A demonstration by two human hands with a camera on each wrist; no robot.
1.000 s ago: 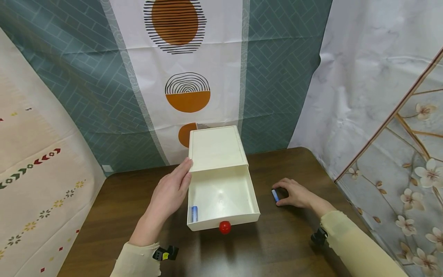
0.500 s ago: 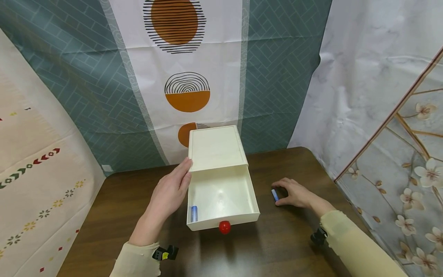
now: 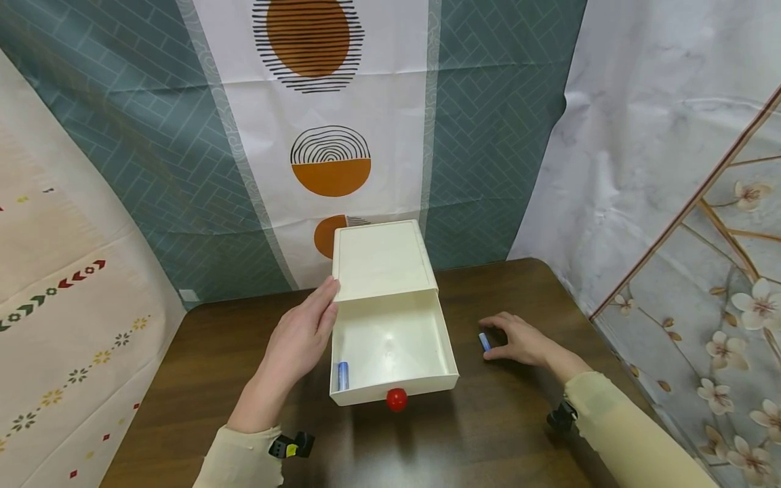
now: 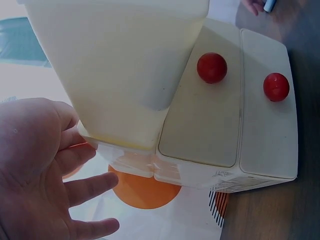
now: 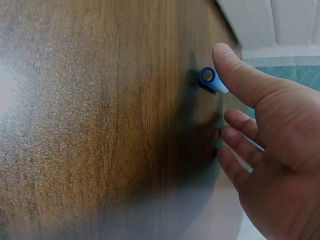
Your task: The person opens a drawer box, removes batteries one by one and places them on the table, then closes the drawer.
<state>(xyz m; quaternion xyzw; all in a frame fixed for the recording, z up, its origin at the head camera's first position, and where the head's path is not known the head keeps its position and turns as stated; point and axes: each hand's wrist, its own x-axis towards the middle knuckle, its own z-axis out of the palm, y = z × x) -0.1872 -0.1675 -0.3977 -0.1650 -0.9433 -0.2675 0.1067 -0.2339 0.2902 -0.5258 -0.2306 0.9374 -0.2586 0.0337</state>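
A cream drawer unit stands at the back of the table, its top drawer pulled out. One blue battery lies in that drawer's front left corner. My left hand rests on the unit's left side with fingers extended; in the left wrist view they are spread at its edge. To the right, a second blue battery lies on the table between the thumb and fingers of my right hand. In the right wrist view, this battery shows its round end beside the thumb, with no clear grip on it.
The dark wooden table ends at the back against a patterned cloth. A red knob sticks out from the open drawer's front. Below it, two pushed-in drawers carry red knobs in the left wrist view.
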